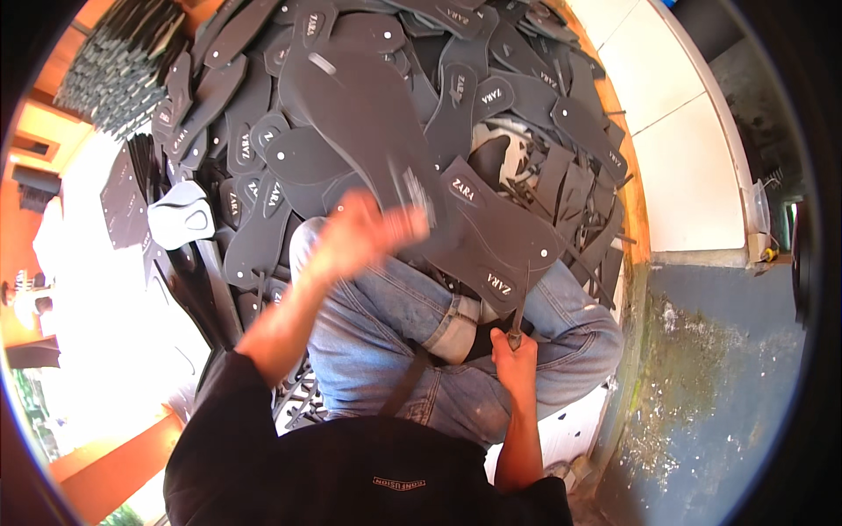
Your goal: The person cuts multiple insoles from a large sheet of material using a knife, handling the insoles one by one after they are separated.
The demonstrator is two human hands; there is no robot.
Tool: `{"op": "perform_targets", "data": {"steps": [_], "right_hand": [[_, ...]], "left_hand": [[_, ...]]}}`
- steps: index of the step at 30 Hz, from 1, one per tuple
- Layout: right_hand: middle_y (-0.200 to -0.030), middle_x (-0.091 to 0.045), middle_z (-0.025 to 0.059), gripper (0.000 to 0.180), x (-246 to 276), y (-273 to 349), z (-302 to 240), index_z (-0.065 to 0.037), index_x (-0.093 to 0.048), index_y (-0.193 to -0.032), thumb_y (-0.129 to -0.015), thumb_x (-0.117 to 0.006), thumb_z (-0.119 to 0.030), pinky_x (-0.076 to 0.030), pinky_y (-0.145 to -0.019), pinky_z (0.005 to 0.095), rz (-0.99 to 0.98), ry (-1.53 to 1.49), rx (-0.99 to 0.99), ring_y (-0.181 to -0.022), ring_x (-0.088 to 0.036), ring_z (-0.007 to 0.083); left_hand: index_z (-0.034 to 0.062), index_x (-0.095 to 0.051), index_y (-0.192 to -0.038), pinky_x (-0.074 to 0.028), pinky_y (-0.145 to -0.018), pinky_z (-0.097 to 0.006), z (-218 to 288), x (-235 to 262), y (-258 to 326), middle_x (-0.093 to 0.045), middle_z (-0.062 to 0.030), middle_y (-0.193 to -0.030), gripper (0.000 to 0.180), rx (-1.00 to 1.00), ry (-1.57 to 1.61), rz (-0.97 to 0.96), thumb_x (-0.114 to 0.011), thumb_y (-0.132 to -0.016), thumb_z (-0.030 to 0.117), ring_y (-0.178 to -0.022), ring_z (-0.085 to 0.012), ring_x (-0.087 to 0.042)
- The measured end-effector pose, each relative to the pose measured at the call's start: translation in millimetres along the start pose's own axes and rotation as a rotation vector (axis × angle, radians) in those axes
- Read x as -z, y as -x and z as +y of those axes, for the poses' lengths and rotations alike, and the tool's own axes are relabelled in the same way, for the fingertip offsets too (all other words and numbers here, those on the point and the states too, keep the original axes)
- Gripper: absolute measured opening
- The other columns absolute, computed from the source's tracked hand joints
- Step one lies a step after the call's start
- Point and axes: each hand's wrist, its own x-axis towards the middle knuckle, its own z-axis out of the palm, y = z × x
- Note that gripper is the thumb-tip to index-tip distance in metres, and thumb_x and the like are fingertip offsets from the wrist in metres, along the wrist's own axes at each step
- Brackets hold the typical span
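Note:
My right hand (516, 358) is closed around the handle of a thin, pointed metal tool (519, 311) like an awl, its shaft upward. The tip reaches a dark grey foam sole blank (491, 232) with pale lettering at both ends and a white dot, lying over my lap. My left hand (377, 226) is smeared by motion at the near end of another dark sole blank (360, 114), also partly blurred. Whether the fingers grip that blank, I cannot tell.
Beyond my crossed legs (377, 307) spreads a large heap of loose dark sole blanks (254, 210). Stacked blanks (123, 70) stand at the far left, near a white moulded piece (181, 216). Thin dark offcuts (561, 184) lie to the right, beside a white tiled ledge (684, 167).

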Motion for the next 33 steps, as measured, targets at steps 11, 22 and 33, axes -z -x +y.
{"op": "perform_targets", "data": {"steps": [11, 22, 33], "right_hand": [[-0.053, -0.049, 0.0158, 0.032, -15.9, -6.1, 6.3, 0.003, -0.049, -0.066, -0.084, -0.063, -0.020, -0.038, -0.051, 0.0393, 0.052, 0.099, 0.165, -0.046, -0.045, 0.0269], [-0.056, -0.051, 0.0015, 0.029, -7.6, -10.9, 9.6, -0.004, -0.050, -0.068, -0.091, -0.058, -0.019, -0.030, -0.038, 0.0215, 0.311, -0.357, 0.099, -0.041, -0.040, 0.0056], [-0.056, -0.051, -0.0001, 0.027, -0.1, 0.5, 16.1, -0.002, -0.052, -0.075, -0.091, -0.060, -0.022, -0.030, -0.041, 0.0202, 0.349, -0.421, 0.140, -0.045, -0.042, 0.0045]], "left_hand": [[0.0022, -0.049, -0.120, -0.045, -0.076, -0.035, -133.9, -37.6, -83.7, -0.057, -0.0054, -0.098, 0.054, 0.149, 0.408, 0.313, -0.068, -0.078, 0.030, -0.086, -0.0152, -0.053], [0.0079, -0.050, -0.111, -0.049, -0.081, -0.033, -98.1, -233.0, -18.0, -0.058, -0.0076, -0.102, 0.040, 0.547, 1.325, 0.156, -0.070, -0.081, 0.027, -0.093, -0.0195, -0.059], [0.0066, -0.054, -0.114, -0.054, -0.076, -0.041, -82.1, -136.5, 37.2, -0.060, -0.0068, -0.106, 0.036, 0.291, 1.534, 0.173, -0.062, -0.086, 0.027, -0.089, -0.0247, -0.062]]}}
